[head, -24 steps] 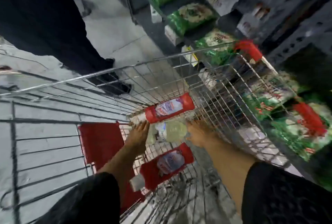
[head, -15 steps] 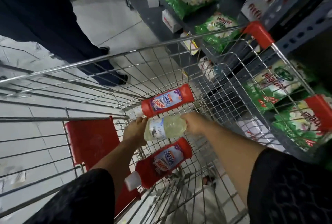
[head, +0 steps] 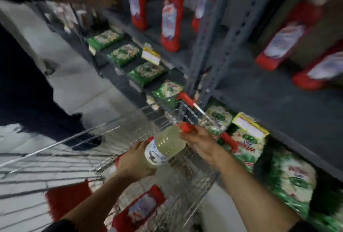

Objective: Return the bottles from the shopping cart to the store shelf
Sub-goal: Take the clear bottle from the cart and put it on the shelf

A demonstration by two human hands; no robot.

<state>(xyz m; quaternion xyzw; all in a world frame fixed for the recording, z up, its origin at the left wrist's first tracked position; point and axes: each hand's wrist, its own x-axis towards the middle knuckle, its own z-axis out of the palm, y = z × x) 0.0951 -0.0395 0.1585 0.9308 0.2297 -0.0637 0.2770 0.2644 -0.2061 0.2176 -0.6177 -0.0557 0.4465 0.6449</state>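
I hold a clear bottle of pale yellow liquid (head: 166,146) with a red cap above the wire shopping cart (head: 187,179). My left hand (head: 134,163) cups its base and white label. My right hand (head: 201,143) grips its neck near the cap. A red bottle (head: 141,207) with a white label lies on the cart floor below. Another red bottle is mostly hidden behind my left hand. The grey store shelf (head: 263,92) stands to the right, with upright red bottles (head: 171,14) on it.
Green packets (head: 146,72) lie on the lower shelf ledges next to the cart. A grey perforated upright post (head: 209,42) divides the shelf. A person in dark clothing (head: 24,90) stands on the tiled floor at the left. The picture is blurred.
Both hands have lifted the clear bottle out of the cart and up toward the shelf. My view has swung upward to show the shelf with red bottles.
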